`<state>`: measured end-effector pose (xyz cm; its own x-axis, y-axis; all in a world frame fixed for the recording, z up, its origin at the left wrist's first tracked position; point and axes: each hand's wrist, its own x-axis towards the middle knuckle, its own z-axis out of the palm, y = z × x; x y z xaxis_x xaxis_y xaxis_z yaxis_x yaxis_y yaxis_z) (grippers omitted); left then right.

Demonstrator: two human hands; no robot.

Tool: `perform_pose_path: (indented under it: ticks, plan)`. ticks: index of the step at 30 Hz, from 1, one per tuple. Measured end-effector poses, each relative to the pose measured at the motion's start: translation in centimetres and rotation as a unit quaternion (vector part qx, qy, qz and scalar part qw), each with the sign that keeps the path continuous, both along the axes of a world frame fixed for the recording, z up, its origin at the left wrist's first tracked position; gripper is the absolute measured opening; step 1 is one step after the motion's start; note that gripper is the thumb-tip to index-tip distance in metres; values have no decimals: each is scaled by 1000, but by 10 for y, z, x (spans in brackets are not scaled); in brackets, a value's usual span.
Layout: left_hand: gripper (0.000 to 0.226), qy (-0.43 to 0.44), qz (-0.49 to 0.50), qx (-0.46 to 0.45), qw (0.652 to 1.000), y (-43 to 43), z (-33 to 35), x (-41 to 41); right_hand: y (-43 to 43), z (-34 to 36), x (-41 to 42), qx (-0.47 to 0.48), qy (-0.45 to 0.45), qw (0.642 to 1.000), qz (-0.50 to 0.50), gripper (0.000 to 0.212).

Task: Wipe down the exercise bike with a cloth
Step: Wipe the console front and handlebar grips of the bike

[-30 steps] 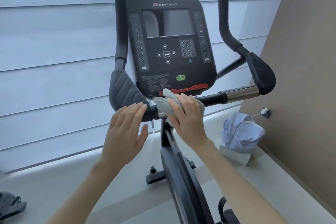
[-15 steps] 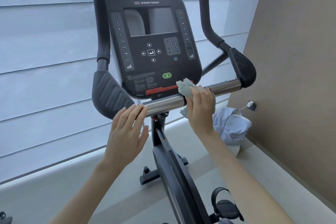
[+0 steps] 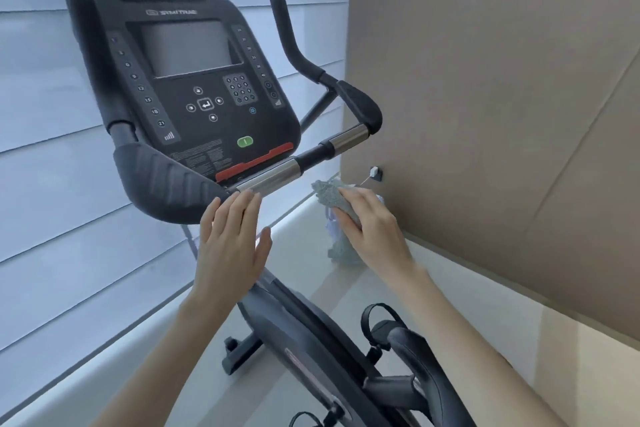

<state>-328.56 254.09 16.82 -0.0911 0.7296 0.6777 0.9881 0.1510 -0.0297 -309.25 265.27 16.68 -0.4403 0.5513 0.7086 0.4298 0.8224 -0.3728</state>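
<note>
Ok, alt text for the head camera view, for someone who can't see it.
A right hand holds a grey cloth just clear of an exercise bike's handlebar, while the left hand lies open with fingertips at the bar. The dark console stands above, a shaded window behind, a tan wall at right.

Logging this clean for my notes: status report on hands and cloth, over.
Left hand open, fingers at the chrome handlebar. Right hand grips the cloth, off the bar, below it. Nothing between cloth and bar.

Open gap between handlebar (image 3: pixel 346 139) and side wall (image 3: pixel 485 114); console (image 3: pixel 194 80) just above.
</note>
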Motion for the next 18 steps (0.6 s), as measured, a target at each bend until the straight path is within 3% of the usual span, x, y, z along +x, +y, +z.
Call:
perform_pose_path:
  ticks: [9,18]
  plan:
    - [43,20,-206,-24,978,-42,-25,61,-124,-26,97,0,-10,984,-177,36]
    - [39,-1,-391,-27,920,-77,-44,177,-238,-27,213,-18,-33,929,-368,34]
